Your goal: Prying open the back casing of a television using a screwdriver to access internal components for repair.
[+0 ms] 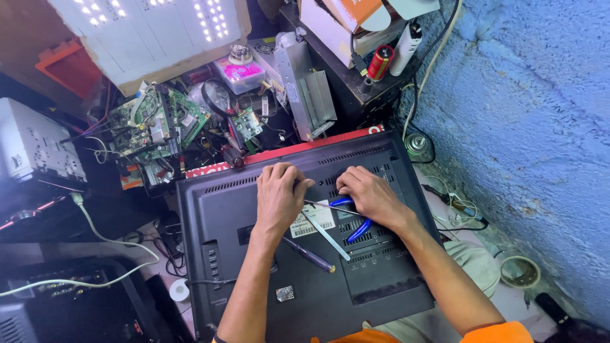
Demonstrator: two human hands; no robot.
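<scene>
A black flat-screen set (254, 292) lies face down in front of me, its plastic back cover up. My left hand (279, 194) rests palm down on the upper middle of the cover, fingers curled at the vent slots. My right hand (368, 194) presses on the cover just to the right, over blue-handled pliers (359, 228) whose handles stick out below it. A thin metal strip (327, 235) and a dark-handled screwdriver (311, 254) lie loose on the cover below my hands, next to a white label (311, 222).
Green circuit boards (159, 124) and loose parts crowd the bench behind the set. A lit white LED panel (152, 25) leans at the top left. A metal chassis (311, 95) stands behind. A rough blue wall (527, 127) runs along the right. White cables (95, 235) trail at left.
</scene>
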